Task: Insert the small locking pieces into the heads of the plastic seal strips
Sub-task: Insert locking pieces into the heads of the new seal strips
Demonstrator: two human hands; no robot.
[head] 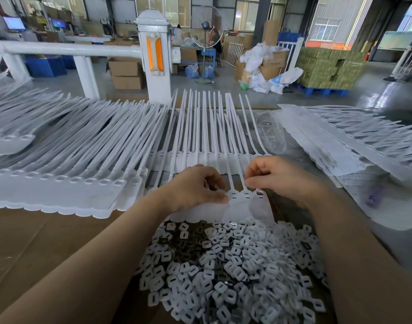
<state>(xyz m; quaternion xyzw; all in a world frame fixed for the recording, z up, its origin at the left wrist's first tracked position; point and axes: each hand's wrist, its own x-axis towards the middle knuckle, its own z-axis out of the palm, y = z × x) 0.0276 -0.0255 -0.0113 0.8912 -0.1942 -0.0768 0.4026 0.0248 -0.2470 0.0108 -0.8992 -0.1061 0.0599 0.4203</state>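
**Inspector:** Head view, station check. Your left hand (195,185) is curled over the near row of seal strips (237,202), thumb and fingers gripping the row beside the first exposed head. Your right hand (279,178) has thumb and forefinger pinched together just above the heads; whatever sits between them is too small to make out.

**Operator:** And the row itself?

**Inspector:** It lies flat on the cardboard-covered table (36,235), directly ahead of you, its thin tails running away from you. The strips are white, semi-translucent moulded plastic, joined side by side, with a scalloped near edge. Three heads (245,194) show between your hands, each a small raised block with a dark slot.

**Operator:** The locking pieces?

**Inspector:** A loose heap of locking pieces (223,265) is just nearer to you than the row, touching its scalloped edge. They are small, rounded-square and pale, each with a rectangular opening; some show dark metal.

**Operator:** Other stock?

**Inspector:** A stacked batch of strips (60,178) to your left, glossy, heads hollow. Another stack (328,141) to your right. Clear plastic film (270,134) is crumpled between the middle rows and that right stack.
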